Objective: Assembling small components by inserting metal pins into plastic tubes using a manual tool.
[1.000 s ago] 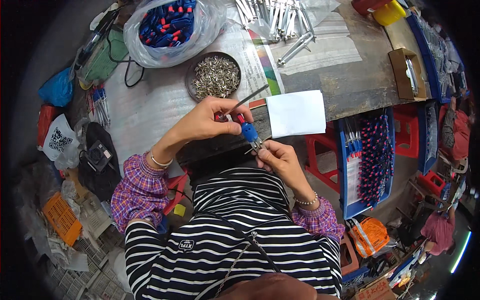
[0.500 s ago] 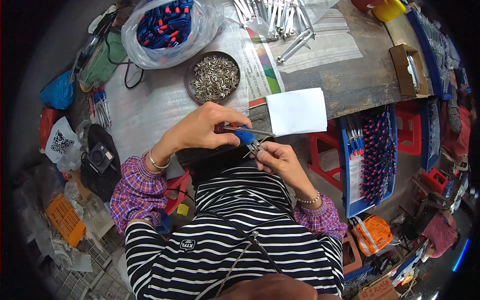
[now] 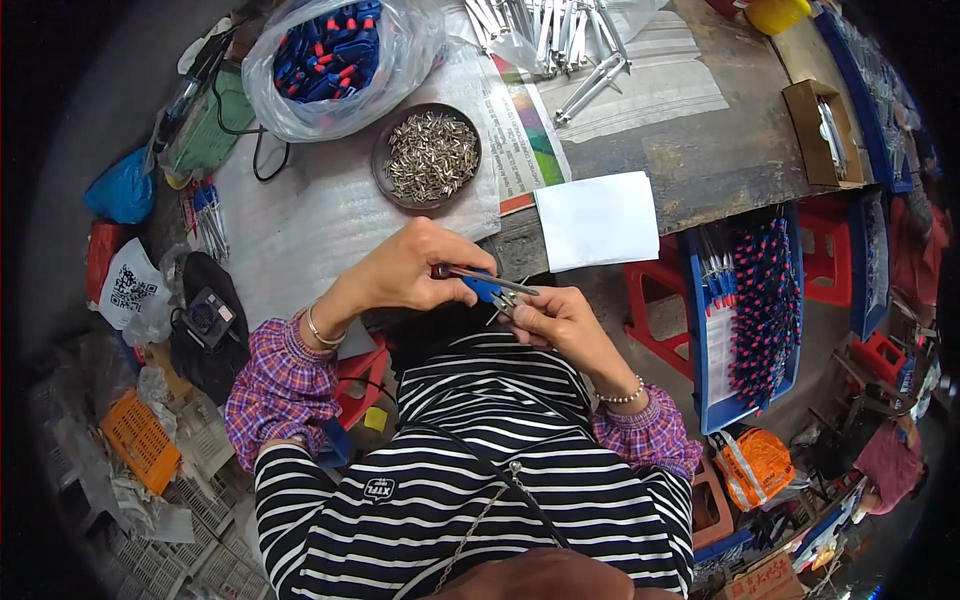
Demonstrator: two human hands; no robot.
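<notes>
My left hand [image 3: 425,265] is closed around a blue plastic piece with a metal end [image 3: 482,287]. The same hand grips a thin metal rod with a dark red end [image 3: 490,280], which looks like a screwdriver and lies across the blue piece, pointing right. Closed in a pinch, my right hand [image 3: 562,322] grips the metal end of the blue piece; a thin metal part sticks out beside its fingers. Both hands meet in front of my body, at the table's near edge. The fingers hide exactly how the metal parts join.
Beyond my hands stands a round dish of small metal pins [image 3: 430,155]. A clear bag of blue and red parts [image 3: 330,60] sits farther left. White paper [image 3: 597,222] lies at the table edge. Long metal parts [image 3: 560,35] lie at the back; a blue tray [image 3: 745,310] is at right.
The tip of the metal rod has swung down toward the metal end of the blue piece. Both hands keep their grips. The whole view has shifted slightly.
</notes>
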